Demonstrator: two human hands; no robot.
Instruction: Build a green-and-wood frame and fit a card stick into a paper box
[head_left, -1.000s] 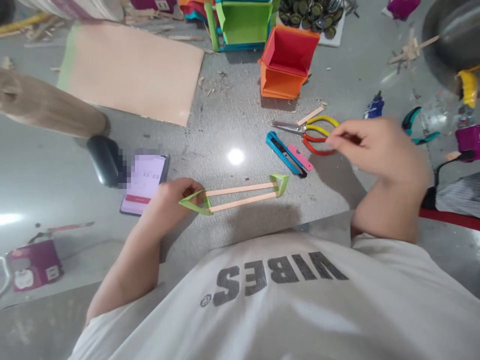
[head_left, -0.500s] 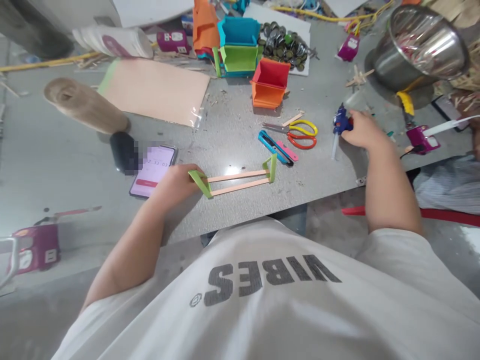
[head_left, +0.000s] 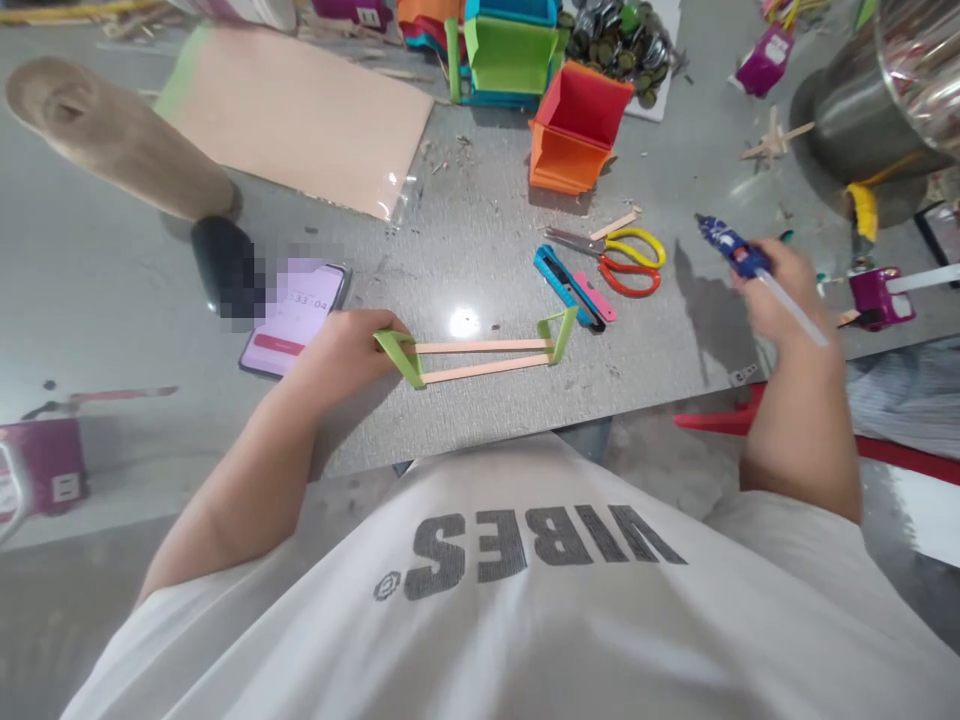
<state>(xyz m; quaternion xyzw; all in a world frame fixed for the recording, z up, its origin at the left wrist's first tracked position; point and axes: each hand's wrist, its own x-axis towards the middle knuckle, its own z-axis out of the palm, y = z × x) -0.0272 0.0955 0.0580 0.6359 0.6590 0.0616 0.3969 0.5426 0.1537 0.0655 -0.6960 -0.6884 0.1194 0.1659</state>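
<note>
My left hand point(head_left: 361, 347) pinches the left end of a small stick frame point(head_left: 487, 362), made of two pale sticks joined by green end pieces. The frame is held low over the table near its front edge. On the right, my right hand point(head_left: 784, 290) is wrapped round a blue glue gun point(head_left: 731, 247), its nozzle toward the upper left and a clear glue stick trailing from its back. Between the hands lie scissors point(head_left: 634, 262) with yellow and red handles and a blue utility knife point(head_left: 566, 288) with a pink piece beside it.
A phone point(head_left: 296, 315) lies beside my left wrist, near a black and wooden object point(head_left: 124, 140). A pale sheet point(head_left: 307, 120) sits behind. Orange box point(head_left: 574, 130), green box point(head_left: 510, 55) and bottle caps point(head_left: 622, 45) are at the back. A metal bowl point(head_left: 847, 110) stands right, near a purple socket block point(head_left: 883, 298).
My right hand has lifted the glue gun off the table and drawn it back toward me, turning it. My left hand still holds the stick frame. The whole view has shifted slightly.
</note>
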